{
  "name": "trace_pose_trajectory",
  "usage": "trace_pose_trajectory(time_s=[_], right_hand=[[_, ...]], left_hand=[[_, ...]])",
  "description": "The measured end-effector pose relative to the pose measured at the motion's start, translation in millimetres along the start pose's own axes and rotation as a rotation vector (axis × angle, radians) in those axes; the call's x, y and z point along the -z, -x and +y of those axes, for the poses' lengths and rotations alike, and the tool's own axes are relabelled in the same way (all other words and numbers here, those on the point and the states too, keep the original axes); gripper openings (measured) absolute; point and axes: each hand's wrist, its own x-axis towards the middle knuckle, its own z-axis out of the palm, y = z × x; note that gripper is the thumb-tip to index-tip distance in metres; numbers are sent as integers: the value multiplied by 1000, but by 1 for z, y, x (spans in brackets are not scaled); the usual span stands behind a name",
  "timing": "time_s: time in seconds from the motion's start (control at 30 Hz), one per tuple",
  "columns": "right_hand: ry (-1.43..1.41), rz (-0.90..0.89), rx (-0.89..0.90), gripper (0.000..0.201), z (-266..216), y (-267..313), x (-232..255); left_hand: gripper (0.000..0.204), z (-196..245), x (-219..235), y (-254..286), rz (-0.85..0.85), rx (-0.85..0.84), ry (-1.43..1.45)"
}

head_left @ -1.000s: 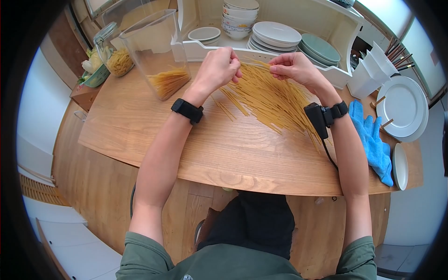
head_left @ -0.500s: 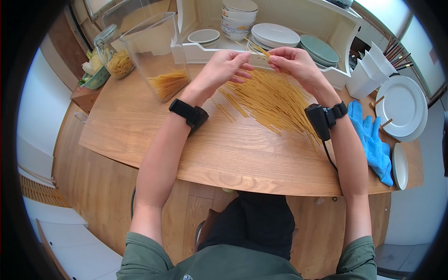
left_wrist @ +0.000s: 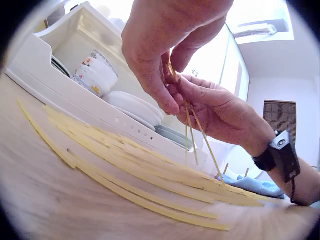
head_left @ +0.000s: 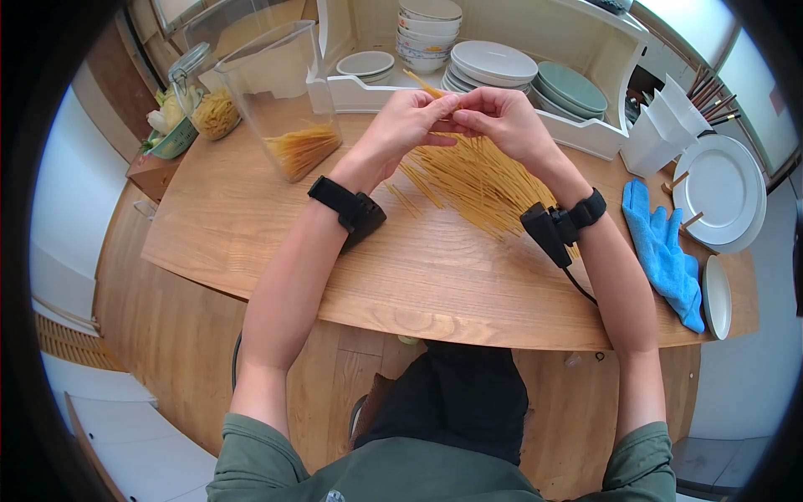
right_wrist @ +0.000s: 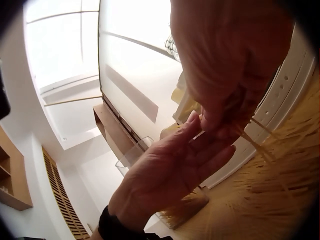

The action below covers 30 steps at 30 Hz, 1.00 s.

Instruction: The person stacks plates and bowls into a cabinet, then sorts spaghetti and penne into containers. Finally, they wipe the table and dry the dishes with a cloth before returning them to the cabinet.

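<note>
In front of me my right hand [head_left: 512,123] pinches a thin bundle of spaghetti [head_left: 421,82] above the table. My left hand [head_left: 400,127] meets it, its thumb and fingers around the same bundle, fingertips right at those of the right hand. Pale strands [left_wrist: 205,136] hang below the joined hands in the left wrist view. Under both hands spreads a loose pile of spaghetti [head_left: 489,186] on the wooden table [head_left: 401,280]. To the left leans a tall clear container [head_left: 280,92] with more spaghetti at its bottom.
A white shelf [head_left: 351,99] with stacked bowls [head_left: 428,38] and plates [head_left: 493,63] stands behind the pile. A jar of pasta [head_left: 213,113] is at far left. Blue gloves [head_left: 665,251], upright plates [head_left: 719,192] and white holders [head_left: 661,138] line the right side.
My right hand lifted a few strands from the pile, then moved left with them. My left hand, earlier curled near the pile, opened and came to meet the right hand at the bundle.
</note>
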Motion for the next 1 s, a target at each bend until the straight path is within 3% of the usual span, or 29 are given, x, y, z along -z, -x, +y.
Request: trace_pose_trajectory(time_s=[0.1, 0.23, 0.3, 0.53, 0.63, 0.7, 0.73, 0.83, 0.9, 0.93, 1.0], right_hand=[[84, 17, 79, 18, 6, -1, -3], [274, 57, 52, 22, 4, 3, -5], [385, 97, 8, 24, 4, 5, -4], [373, 55, -162, 24, 12, 4, 11], [454, 67, -127, 26, 25, 3, 17], [560, 44, 43, 27, 36, 4, 24], [557, 53, 41, 27, 32, 5, 25], [639, -11, 77, 29, 13, 6, 28], [641, -203, -20, 31, -11, 10, 25], [637, -199, -18, 31, -20, 13, 20], [647, -503, -77, 32, -32, 19, 5]], left_hand=[[36, -4, 1, -1, 41, 2, 7], [33, -8, 3, -4, 81, -18, 23], [33, -9, 5, -5, 92, -31, 50], [29, -8, 13, -7, 181, 8, -16], [28, -6, 15, -5, 217, 0, -89], [27, -6, 17, -7, 228, -9, -142], [26, -7, 20, -8, 243, -11, -149], [26, -8, 24, -10, 273, -7, -168], [26, -8, 25, -9, 289, 2, -178], [26, -9, 26, -10, 281, 6, -174], [26, -11, 27, -10, 273, 13, -174]])
